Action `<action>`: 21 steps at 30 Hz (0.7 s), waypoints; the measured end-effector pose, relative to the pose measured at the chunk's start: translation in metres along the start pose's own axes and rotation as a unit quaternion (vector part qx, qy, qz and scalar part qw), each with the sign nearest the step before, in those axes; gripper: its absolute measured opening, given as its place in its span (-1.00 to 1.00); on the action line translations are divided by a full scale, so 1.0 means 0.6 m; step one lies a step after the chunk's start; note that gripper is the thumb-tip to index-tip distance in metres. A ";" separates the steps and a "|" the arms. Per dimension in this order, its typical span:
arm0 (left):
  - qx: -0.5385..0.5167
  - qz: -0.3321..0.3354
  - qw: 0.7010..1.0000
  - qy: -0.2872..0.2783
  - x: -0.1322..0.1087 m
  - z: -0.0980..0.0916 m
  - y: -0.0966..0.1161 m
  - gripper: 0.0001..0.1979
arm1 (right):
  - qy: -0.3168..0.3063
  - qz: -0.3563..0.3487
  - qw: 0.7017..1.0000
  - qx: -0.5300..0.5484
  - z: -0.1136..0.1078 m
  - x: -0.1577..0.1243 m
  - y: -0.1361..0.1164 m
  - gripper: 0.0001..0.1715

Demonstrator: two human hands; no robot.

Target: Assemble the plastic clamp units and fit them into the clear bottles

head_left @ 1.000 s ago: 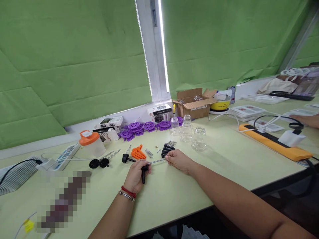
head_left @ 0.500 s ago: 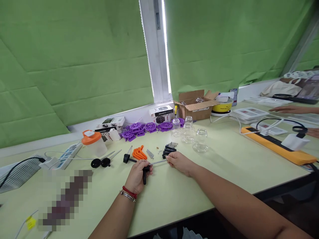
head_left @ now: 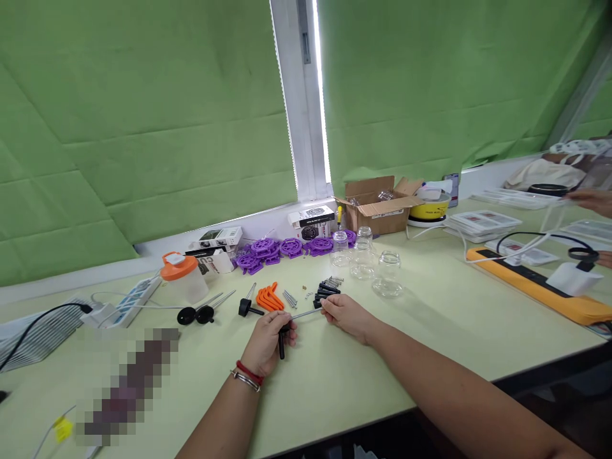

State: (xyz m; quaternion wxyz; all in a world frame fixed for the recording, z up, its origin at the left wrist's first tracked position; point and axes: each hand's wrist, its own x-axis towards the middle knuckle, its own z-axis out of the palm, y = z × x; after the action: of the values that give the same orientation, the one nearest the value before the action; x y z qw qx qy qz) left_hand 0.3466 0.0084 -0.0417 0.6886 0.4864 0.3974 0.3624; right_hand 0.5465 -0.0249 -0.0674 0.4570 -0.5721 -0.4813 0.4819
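My left hand (head_left: pixel 268 335) is closed around a black plastic part (head_left: pixel 282 344) with a peg-like handle pointing down. A thin metal rod (head_left: pixel 306 313) runs from that part to my right hand (head_left: pixel 342 313), whose fingertips pinch its far end. Just beyond my right hand lie several black handles (head_left: pixel 326 290) and small springs (head_left: pixel 335 281). Past my left hand are orange bent pieces (head_left: pixel 269 297), metal pins (head_left: pixel 289 298) and a black part with a rod (head_left: pixel 245 307). Two black discs with rods (head_left: pixel 204 313) rest farther left.
Purple plastic wheels (head_left: pixel 262 247) line the back, with clear glass jars (head_left: pixel 387 274) to their right. An open cardboard box (head_left: pixel 382 217) stands behind. A yellow power strip (head_left: pixel 540 284) lies right, near another person's hand (head_left: pixel 593 202). At left is an orange-lidded bottle (head_left: pixel 184 277).
Both my hands keep their hold on the rod and black part, with little movement. The view has shifted slightly. At the right, the other person's hand has lifted, with a clear item near it.
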 end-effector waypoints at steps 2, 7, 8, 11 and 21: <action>-0.002 0.000 1.000 0.001 0.001 -0.002 0.001 -0.79 | 0.005 -0.004 1.000 0.006 0.001 0.001 0.001 -0.62; -0.005 -0.002 1.000 0.002 0.001 -0.001 0.001 -0.79 | 0.011 -0.031 0.999 0.005 0.003 -0.001 0.000 -0.66; -0.005 -0.002 1.000 0.002 0.001 -0.001 0.001 -0.79 | 0.013 -0.035 0.999 -0.006 0.003 -0.001 0.000 -0.65; 0.000 0.000 1.000 0.001 0.000 0.000 0.002 -0.79 | 0.018 -0.052 0.998 -0.045 0.003 0.000 0.003 -0.62; 0.014 -0.004 1.000 0.002 -0.003 0.001 0.005 -0.79 | 0.039 -0.089 0.986 -0.134 0.002 0.005 0.009 -0.63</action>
State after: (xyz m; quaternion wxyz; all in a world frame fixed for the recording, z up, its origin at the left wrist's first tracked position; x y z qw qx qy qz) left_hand 0.3459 0.0073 -0.0381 0.6822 0.4939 0.4056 0.3550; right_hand 0.5462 -0.0225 -0.0734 0.4355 -0.6013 -0.5724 0.3480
